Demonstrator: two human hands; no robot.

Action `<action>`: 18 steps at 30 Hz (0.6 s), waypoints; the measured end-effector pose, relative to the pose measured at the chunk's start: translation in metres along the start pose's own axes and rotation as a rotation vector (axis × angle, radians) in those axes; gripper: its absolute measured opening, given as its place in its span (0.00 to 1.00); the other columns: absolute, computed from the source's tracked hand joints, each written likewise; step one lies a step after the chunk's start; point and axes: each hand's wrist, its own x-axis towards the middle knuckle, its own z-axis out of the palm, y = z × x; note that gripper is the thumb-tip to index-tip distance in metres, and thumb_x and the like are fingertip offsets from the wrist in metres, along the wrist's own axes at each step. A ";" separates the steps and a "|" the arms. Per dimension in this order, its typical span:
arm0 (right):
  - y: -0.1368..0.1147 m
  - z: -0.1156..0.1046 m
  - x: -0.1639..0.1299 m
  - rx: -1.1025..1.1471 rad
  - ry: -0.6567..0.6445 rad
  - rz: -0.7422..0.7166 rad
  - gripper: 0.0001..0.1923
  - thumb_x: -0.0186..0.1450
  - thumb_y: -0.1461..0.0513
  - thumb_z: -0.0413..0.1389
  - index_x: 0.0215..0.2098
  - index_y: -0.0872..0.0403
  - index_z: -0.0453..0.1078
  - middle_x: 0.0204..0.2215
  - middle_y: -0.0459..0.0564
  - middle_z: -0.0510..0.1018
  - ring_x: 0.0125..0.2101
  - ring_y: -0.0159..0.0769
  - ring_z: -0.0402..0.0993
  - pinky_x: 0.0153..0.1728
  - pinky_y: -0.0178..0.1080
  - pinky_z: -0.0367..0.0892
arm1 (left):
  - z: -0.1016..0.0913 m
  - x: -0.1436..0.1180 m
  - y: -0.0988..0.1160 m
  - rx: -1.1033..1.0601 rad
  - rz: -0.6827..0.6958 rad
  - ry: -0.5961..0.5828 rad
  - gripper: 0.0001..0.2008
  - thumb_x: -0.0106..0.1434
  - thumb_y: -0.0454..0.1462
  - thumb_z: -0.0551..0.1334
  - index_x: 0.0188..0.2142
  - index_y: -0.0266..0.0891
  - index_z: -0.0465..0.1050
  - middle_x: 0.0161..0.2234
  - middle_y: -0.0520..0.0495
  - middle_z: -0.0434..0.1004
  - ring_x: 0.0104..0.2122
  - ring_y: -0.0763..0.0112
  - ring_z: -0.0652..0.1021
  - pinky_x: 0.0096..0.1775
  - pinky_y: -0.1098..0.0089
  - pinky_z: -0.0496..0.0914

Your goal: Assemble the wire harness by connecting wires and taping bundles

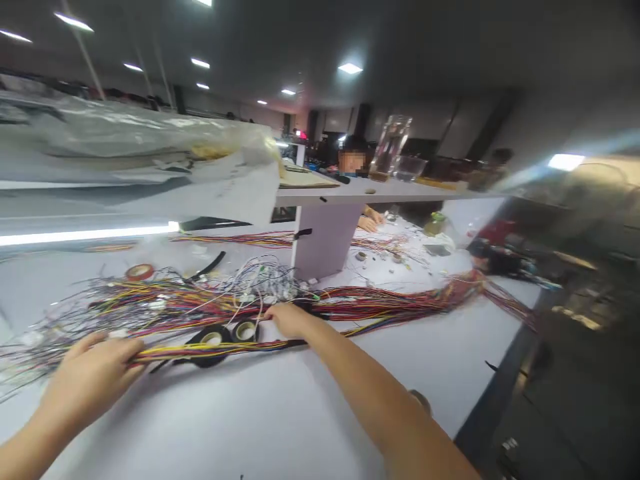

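Note:
My left hand (93,373) is closed around one end of a thin bundle of coloured wires (220,347) that lies along the white table (260,420). My right hand (290,319) reaches forward and rests its fingers on a big spread of multicoloured wires (390,300), right beside two black tape rolls (227,333). Whether the right fingers pinch a wire is blurred. A tangle of thin white and grey wires with small connectors (260,280) lies just beyond that hand.
A red tape roll (139,271) lies at the back left. A grey shelf post (320,240) rises from the table behind the wires, carrying a shelf (380,192) with plastic bags. Another person's hands (370,220) work beyond it. The table edge runs at right.

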 end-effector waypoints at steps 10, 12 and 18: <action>-0.076 -0.003 0.016 -0.063 0.027 -0.023 0.09 0.63 0.61 0.56 0.38 0.56 0.76 0.37 0.58 0.80 0.41 0.47 0.76 0.42 0.44 0.67 | -0.048 -0.060 0.030 -0.017 0.265 -0.110 0.09 0.63 0.32 0.57 0.26 0.43 0.66 0.24 0.54 0.71 0.26 0.69 0.70 0.38 0.63 0.60; -0.114 0.013 0.016 -0.019 0.007 -0.227 0.12 0.63 0.60 0.55 0.44 0.50 0.75 0.42 0.50 0.80 0.45 0.42 0.75 0.46 0.40 0.65 | -0.036 -0.078 0.031 -0.032 0.130 -0.137 0.07 0.62 0.32 0.57 0.27 0.42 0.66 0.27 0.52 0.73 0.31 0.67 0.73 0.43 0.61 0.60; -0.196 0.056 0.070 0.258 -0.090 -0.566 0.20 0.53 0.70 0.58 0.43 0.52 0.76 0.47 0.49 0.79 0.49 0.40 0.72 0.53 0.38 0.62 | -0.042 -0.093 0.046 0.002 0.232 0.078 0.09 0.65 0.30 0.54 0.32 0.43 0.70 0.26 0.53 0.73 0.30 0.70 0.72 0.50 0.59 0.60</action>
